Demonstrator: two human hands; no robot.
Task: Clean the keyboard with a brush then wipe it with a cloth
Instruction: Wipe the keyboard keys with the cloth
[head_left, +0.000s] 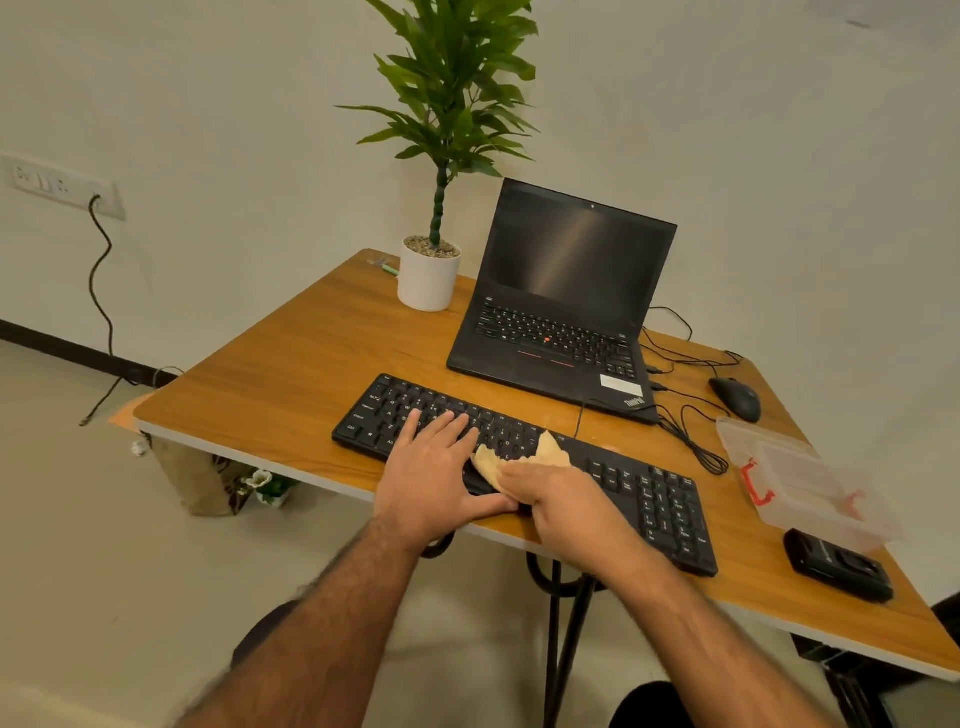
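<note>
Right hand (563, 501) grip curled down over a tan cloth (519, 460), pressing it on the middle keys of the black keyboard (649, 499); cloth bunches out ahead of the grip. Left hand (441, 467) just left of it, flat, fingers straight on the keys, thumb touching the right hand, holding nothing. Keyboard lies on the desk (291, 374) near its front edge. Beyond the grip: open laptop (566, 301), potted plant (431, 275). Right of the grip: mouse (737, 397), clear plastic box (800, 478).

Black keyboard (644, 493) lies flat, crumpled tan cloth (519, 457) atop its middle.
</note>
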